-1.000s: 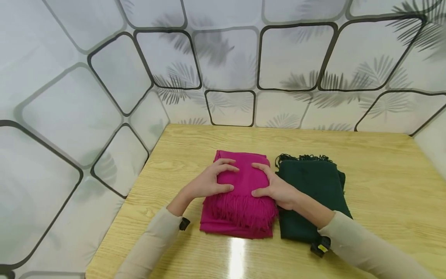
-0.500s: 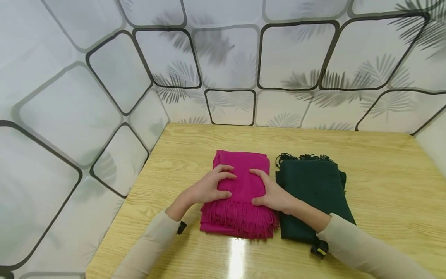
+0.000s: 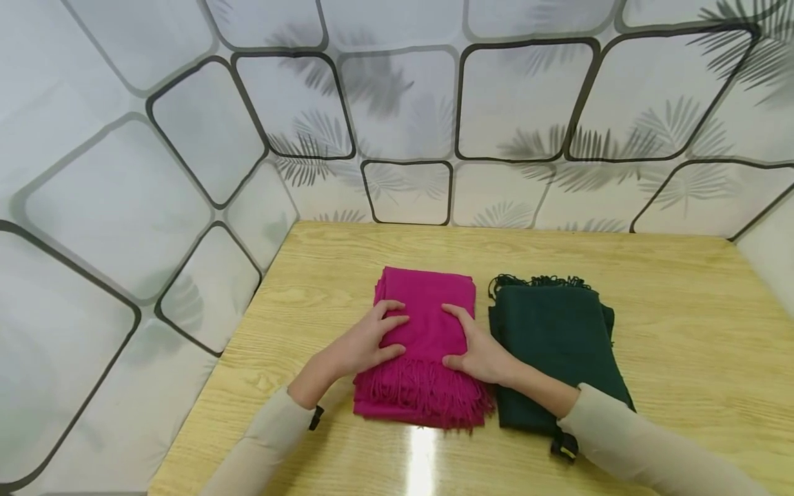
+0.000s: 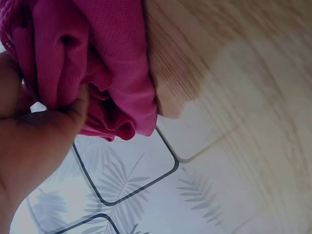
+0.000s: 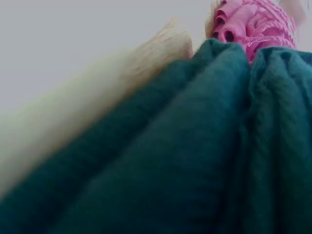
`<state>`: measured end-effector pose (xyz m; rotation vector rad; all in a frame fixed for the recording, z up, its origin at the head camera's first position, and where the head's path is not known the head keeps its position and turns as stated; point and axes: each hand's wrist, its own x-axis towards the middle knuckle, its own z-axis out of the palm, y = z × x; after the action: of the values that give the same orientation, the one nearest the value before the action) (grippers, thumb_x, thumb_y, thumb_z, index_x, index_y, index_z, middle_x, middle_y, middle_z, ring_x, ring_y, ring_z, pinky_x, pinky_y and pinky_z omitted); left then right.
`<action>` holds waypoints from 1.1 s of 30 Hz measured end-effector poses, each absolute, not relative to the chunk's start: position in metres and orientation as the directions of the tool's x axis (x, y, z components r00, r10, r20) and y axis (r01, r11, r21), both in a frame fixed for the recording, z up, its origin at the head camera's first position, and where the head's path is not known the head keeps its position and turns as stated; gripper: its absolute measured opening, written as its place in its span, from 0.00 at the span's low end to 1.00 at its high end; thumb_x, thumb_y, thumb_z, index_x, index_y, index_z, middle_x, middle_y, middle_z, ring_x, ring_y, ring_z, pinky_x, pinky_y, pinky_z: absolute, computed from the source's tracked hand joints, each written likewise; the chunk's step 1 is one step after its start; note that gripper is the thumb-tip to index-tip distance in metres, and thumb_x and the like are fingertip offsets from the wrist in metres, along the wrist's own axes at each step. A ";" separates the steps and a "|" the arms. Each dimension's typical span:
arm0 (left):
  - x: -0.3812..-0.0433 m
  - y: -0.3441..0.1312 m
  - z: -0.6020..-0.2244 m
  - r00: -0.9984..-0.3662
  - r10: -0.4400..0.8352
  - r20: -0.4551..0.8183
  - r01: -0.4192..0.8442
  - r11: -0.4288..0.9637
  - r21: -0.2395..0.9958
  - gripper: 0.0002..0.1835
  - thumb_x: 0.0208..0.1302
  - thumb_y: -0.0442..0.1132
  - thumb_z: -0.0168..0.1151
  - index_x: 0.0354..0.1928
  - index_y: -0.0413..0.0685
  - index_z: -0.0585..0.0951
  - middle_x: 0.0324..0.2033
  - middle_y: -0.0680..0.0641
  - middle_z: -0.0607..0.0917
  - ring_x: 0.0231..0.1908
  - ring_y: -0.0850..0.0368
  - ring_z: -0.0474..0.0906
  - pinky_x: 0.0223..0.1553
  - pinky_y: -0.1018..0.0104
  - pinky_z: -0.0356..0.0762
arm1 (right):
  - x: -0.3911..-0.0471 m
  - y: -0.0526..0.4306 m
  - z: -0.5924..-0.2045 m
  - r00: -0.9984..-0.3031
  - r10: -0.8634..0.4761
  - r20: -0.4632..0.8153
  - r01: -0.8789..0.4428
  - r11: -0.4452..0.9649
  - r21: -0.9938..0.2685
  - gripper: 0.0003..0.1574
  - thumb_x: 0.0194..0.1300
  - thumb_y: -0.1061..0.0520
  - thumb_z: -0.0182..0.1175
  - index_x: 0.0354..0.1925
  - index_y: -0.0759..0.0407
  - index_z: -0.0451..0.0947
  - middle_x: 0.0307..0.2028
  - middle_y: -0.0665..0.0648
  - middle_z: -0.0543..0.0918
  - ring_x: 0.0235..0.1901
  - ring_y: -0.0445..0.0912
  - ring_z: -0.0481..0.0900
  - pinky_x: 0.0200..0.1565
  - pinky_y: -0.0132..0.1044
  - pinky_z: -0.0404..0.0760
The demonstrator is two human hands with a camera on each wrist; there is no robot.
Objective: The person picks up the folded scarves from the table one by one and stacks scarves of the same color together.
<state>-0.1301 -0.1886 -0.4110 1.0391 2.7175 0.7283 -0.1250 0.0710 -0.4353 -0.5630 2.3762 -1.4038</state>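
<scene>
A folded magenta scarf (image 3: 428, 313) lies on the wooden table, its fringe (image 3: 434, 393) spread over the near part. My left hand (image 3: 366, 341) grips its left side, thumb and two fingertips on top. In the left wrist view, the hand (image 4: 44, 131) has fingers tucked among the scarf's side folds (image 4: 97, 97). Opposite, my right hand (image 3: 480, 344) holds the right side, thumb and a finger on top and its other fingers hidden. Right of it lies a folded dark green scarf (image 3: 552, 337), beneath my right forearm. In the right wrist view, the green scarf (image 5: 161, 161) fills most of the picture.
The light wooden table (image 3: 682, 331) extends to the right and behind both scarves. A patterned wall covering (image 3: 409, 103) stands along the back and left. Black wrist devices (image 3: 564, 446) hang under the cuffs.
Both hands have slid slightly toward me along the magenta scarf. Its top layer and fringe have shifted nearer too. The green scarf looks unchanged.
</scene>
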 end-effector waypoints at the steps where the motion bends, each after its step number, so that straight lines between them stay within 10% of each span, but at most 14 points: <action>1: -0.129 -0.189 -0.412 -0.751 0.660 -0.002 0.580 0.662 0.474 0.28 0.71 0.43 0.61 0.68 0.36 0.70 0.69 0.36 0.62 0.68 0.39 0.64 0.67 0.46 0.64 | -0.125 0.071 -0.436 -0.872 -0.484 -0.081 -0.170 0.453 -0.875 0.54 0.59 0.64 0.68 0.76 0.57 0.50 0.67 0.66 0.65 0.57 0.56 0.73 0.55 0.50 0.75; 7: -0.121 -0.192 -0.416 -0.726 0.643 -0.244 0.514 0.743 0.428 0.40 0.75 0.57 0.50 0.78 0.43 0.52 0.78 0.38 0.42 0.72 0.28 0.50 0.68 0.35 0.55 | -0.124 0.076 -0.434 -0.874 -0.469 -0.127 -0.166 0.534 -0.829 0.55 0.58 0.55 0.70 0.76 0.55 0.52 0.68 0.71 0.58 0.62 0.62 0.66 0.56 0.58 0.74; 13: -0.117 -0.190 -0.427 -0.700 0.634 -0.329 0.459 0.752 0.472 0.58 0.62 0.68 0.60 0.80 0.53 0.37 0.77 0.47 0.24 0.75 0.33 0.32 0.69 0.40 0.57 | -0.122 0.079 -0.431 -0.856 -0.496 -0.142 -0.184 0.550 -0.815 0.58 0.57 0.51 0.71 0.77 0.56 0.51 0.69 0.73 0.56 0.63 0.64 0.65 0.55 0.59 0.75; 33: -0.117 -0.189 -0.435 -0.699 0.686 -0.204 0.561 0.702 0.438 0.54 0.58 0.67 0.65 0.80 0.63 0.49 0.78 0.42 0.30 0.76 0.34 0.37 0.67 0.37 0.59 | -0.081 0.127 -0.416 -0.775 -0.631 -0.036 -0.501 0.647 -0.575 0.41 0.66 0.50 0.66 0.73 0.54 0.63 0.72 0.65 0.58 0.70 0.61 0.58 0.58 0.55 0.76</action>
<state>-0.1173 -0.1894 -0.4351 0.9740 2.5591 0.4919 -0.0808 0.1272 -0.4160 -0.9208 2.6341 -0.8147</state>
